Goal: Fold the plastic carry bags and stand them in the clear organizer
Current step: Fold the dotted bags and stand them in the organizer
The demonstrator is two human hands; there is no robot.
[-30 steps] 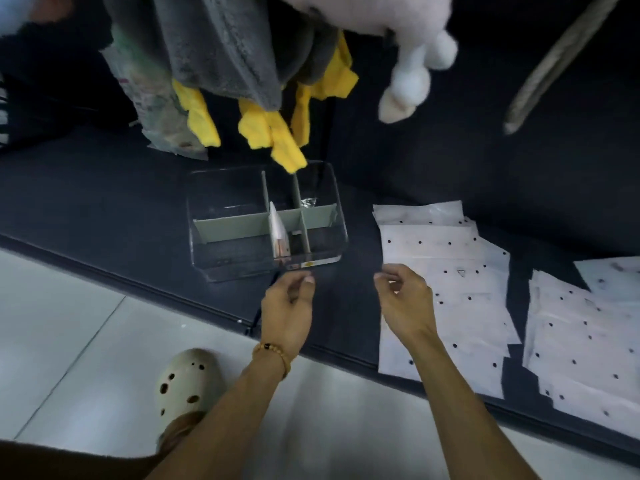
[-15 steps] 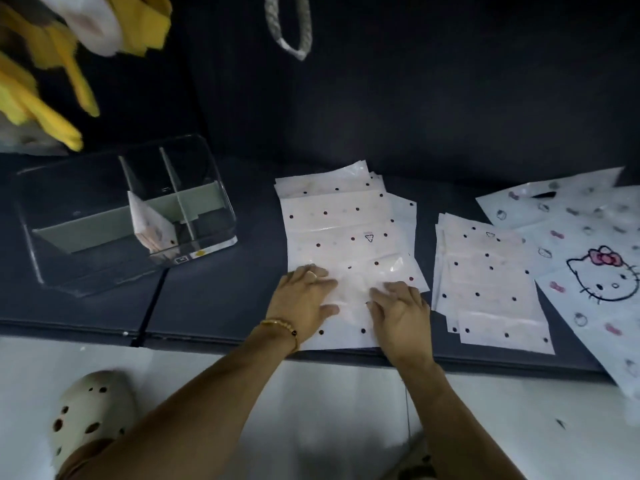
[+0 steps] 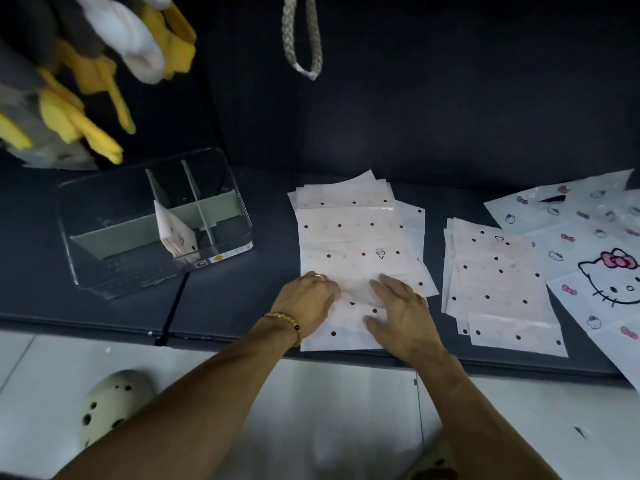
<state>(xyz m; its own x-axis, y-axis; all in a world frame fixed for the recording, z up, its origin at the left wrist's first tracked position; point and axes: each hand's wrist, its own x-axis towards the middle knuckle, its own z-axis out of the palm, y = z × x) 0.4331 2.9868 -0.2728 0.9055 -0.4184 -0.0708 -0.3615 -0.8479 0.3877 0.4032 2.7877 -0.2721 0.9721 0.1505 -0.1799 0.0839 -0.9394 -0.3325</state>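
A stack of white dotted plastic carry bags [image 3: 349, 237] lies flat on the dark shelf. My left hand [image 3: 306, 301] rests on the stack's near left part with its fingers bent over the top bag. My right hand [image 3: 401, 313] lies flat on the same bag, fingers spread. The clear organizer [image 3: 152, 220] with grey dividers stands to the left. One folded bag [image 3: 175, 233] stands inside it against a divider.
A second dotted stack [image 3: 498, 282] lies to the right, and cat-print bags [image 3: 602, 268] lie at the far right. Plush toys [image 3: 104, 64] hang at top left and a braided loop [image 3: 301, 39] hangs above. The shelf's front edge [image 3: 225, 336] runs below my hands.
One second ago both hands hovered near the organizer. They moved right onto the dotted stack, and the view shifted right with them. Since half a second ago they have barely moved.
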